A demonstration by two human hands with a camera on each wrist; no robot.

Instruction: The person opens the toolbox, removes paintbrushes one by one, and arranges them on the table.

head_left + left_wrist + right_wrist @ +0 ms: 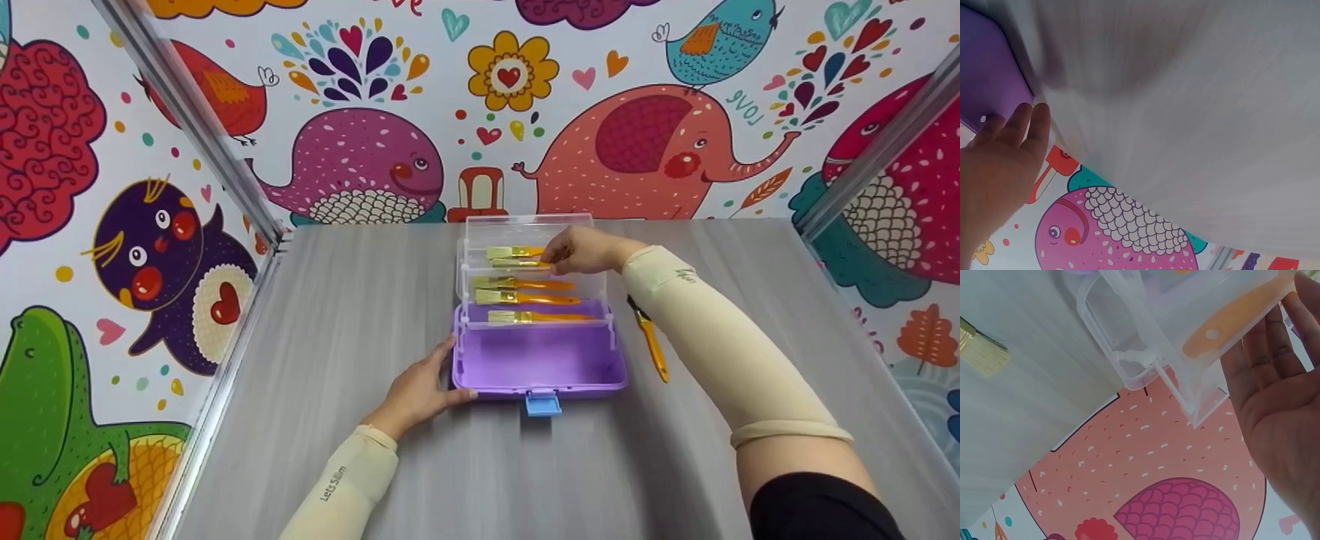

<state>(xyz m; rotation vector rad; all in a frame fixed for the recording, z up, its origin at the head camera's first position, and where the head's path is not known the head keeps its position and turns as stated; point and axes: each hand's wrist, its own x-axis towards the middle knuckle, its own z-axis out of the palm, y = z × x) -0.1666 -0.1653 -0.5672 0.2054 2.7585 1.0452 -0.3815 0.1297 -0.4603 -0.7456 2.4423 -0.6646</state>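
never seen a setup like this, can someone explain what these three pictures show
There is no machine here, just a person's bare left hand and right hand. The wide picture comes from a camera on the head, looking down; the other two come from cameras on the wrists. On the grey table stands an open purple box with clear trays holding brushes; another brush lies to its right. The left hand rests against the box; the right seems to pinch a brush at the top tray.

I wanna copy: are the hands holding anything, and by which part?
The right hand pinches a brush by its orange handle; the left hand touches the purple box at one corner.
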